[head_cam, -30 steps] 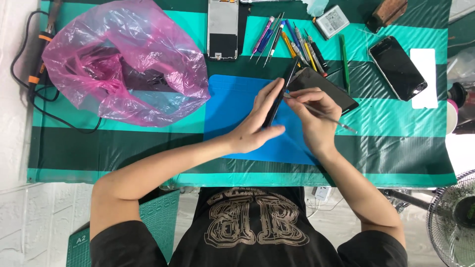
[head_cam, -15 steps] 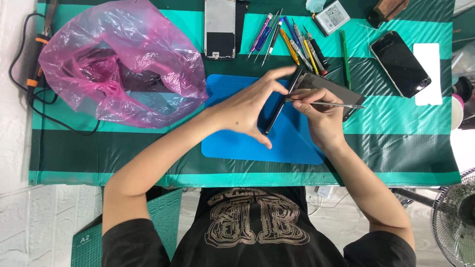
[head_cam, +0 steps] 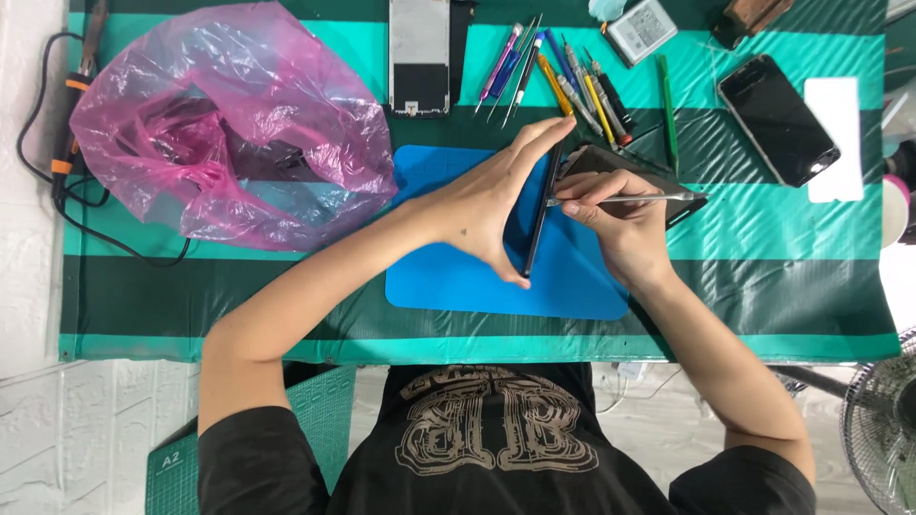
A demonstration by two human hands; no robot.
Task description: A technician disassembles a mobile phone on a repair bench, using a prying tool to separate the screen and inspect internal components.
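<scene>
Striped cloth (head_cam: 763,286) holds pink bag (head_cam: 229,124), screwdrivers (head_cam: 563,72), spare phone (head_cam: 778,119).

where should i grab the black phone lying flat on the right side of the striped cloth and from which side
Take the black phone by its two long edges, near the middle, coming straight down from above. It lies flat, screen up and slanted, with bare striped cloth along one long side and a white card close along the other, so the fingers should straddle its narrow width.

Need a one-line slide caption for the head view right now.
Left hand props a dark phone on edge over the blue mat; right hand holds metal tweezers against it.
</scene>
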